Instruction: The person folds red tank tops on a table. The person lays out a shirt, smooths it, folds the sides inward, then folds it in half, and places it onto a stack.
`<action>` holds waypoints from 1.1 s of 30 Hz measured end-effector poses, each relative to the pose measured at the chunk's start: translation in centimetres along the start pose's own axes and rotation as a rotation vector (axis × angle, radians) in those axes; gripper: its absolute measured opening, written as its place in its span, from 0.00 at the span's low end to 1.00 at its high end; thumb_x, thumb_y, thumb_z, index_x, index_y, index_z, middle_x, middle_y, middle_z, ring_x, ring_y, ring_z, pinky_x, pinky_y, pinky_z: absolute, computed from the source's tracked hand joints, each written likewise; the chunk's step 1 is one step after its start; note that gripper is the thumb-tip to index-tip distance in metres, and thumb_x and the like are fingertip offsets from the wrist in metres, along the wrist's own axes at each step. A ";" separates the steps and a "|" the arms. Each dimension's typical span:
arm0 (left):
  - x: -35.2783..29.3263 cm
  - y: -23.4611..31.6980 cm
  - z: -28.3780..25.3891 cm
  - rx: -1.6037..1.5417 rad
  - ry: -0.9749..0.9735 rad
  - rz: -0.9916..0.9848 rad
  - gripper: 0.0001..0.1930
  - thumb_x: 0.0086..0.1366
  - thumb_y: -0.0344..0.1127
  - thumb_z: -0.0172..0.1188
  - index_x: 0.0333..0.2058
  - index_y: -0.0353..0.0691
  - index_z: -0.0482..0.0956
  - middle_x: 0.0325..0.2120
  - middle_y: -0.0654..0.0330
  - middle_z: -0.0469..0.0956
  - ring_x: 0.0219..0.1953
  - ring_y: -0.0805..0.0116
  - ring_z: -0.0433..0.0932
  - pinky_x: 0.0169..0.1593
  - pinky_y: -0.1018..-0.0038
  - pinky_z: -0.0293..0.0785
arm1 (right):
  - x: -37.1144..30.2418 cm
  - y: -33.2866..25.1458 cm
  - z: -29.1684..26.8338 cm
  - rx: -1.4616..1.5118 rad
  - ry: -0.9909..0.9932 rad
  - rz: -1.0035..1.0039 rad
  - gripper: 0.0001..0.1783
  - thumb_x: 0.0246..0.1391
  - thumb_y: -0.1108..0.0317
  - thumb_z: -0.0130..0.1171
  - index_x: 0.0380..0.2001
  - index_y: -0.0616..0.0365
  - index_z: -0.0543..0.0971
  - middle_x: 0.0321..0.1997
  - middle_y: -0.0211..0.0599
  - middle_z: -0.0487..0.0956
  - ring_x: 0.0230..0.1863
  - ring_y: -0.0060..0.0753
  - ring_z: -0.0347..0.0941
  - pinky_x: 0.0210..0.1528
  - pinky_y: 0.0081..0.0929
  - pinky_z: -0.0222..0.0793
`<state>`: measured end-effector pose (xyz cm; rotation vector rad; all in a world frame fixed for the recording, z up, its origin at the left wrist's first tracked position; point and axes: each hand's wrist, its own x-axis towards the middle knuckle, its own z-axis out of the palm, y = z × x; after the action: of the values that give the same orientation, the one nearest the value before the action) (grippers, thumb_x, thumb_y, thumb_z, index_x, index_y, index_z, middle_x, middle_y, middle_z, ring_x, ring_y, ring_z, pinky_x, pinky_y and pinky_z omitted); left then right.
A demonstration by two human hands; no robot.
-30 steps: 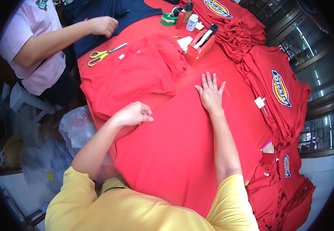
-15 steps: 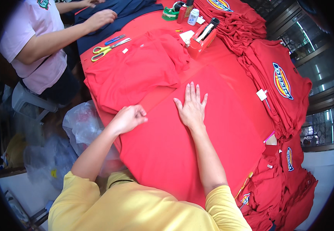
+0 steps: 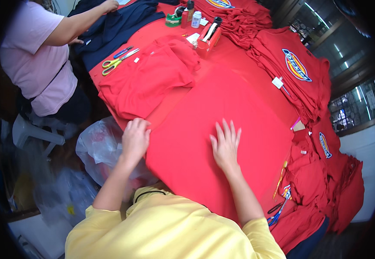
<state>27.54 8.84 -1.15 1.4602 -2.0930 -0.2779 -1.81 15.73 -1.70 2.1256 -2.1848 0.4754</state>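
Observation:
A plain red cloth, apparently a garment, lies spread out and mostly smooth in front of me. My right hand is flat on its middle, fingers stretched and slightly apart. At the cloth's left edge is my left hand, its fingers loosely bent and nothing visible in them. Just beyond that hand lies a rumpled red garment with a small white tag. Yellow-green-handled scissors and a blue thread snipper rest on its far left part.
Stacked red shirts with printed logos line the right side. A red tape dispenser, a green one and small bottles stand at the back. Blue-handled scissors lie lower right. A co-worker handles dark cloth.
My right hand has slid nearer to me over the cloth, still flat. My left hand has turned, fingers pointing away now. The view has shifted, and the co-worker's arm reaches farther over the dark cloth.

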 end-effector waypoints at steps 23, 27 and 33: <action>-7.4 -3.0 2.6 0.105 -0.206 0.042 0.37 0.70 0.52 0.46 0.68 0.34 0.49 0.71 0.52 0.44 0.73 0.52 0.41 0.71 0.49 0.37 | -30.3 -2.9 -4.5 -0.245 -0.090 0.984 0.42 0.63 0.47 0.47 0.70 0.62 0.50 0.77 0.44 0.43 0.77 0.44 0.32 0.72 0.59 0.23; -9.4 -4.3 2.5 -0.236 0.043 -0.026 0.36 0.69 0.44 0.51 0.68 0.35 0.48 0.69 0.46 0.49 0.71 0.51 0.48 0.69 0.53 0.47 | -34.1 -2.9 -4.5 -0.048 0.148 0.833 0.36 0.63 0.52 0.50 0.67 0.62 0.59 0.75 0.46 0.48 0.76 0.49 0.41 0.72 0.53 0.37; -13.3 -10.5 6.0 -1.244 -0.175 -0.654 0.32 0.60 0.29 0.56 0.63 0.37 0.56 0.59 0.56 0.64 0.58 0.64 0.66 0.61 0.67 0.61 | -38.9 -5.3 -9.0 0.465 -0.388 1.355 0.23 0.60 0.56 0.53 0.48 0.66 0.75 0.51 0.57 0.76 0.53 0.56 0.71 0.53 0.46 0.65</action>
<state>35.76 16.03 -15.43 1.1937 -0.9806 -1.6306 3.81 55.63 -2.02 0.4270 -3.7662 0.6522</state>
